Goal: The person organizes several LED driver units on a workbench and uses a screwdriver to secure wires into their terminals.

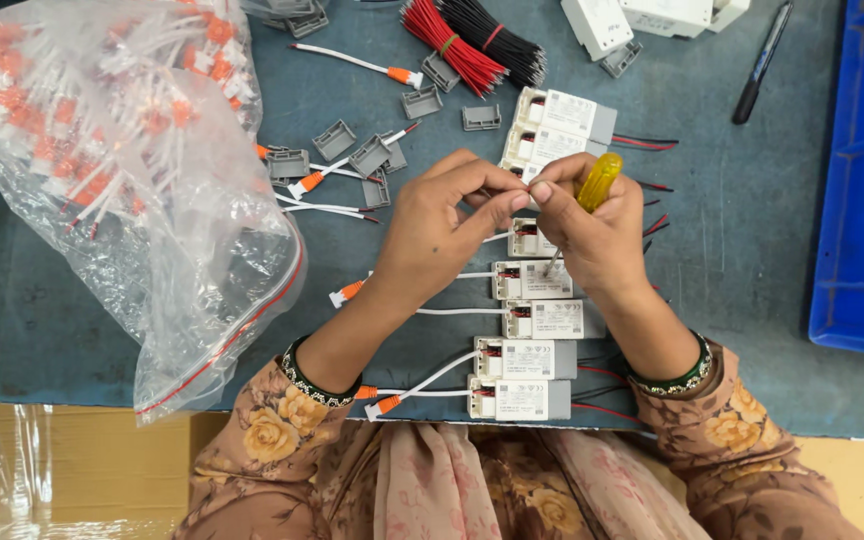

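One bag: clear plastic bag [152, 200] full of orange-tipped white leads
Left hand [442, 225]: pinching a white wire [497, 237]
Right hand [592, 235]: gripping a yellow-handled screwdriver [597, 182]

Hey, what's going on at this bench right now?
A person is working over a row of small white driver boxes on a grey table. The right hand holds a yellow-handled screwdriver, while the left hand pinches a thin white wire at one box. A clear bag of orange-tipped leads lies to the left.
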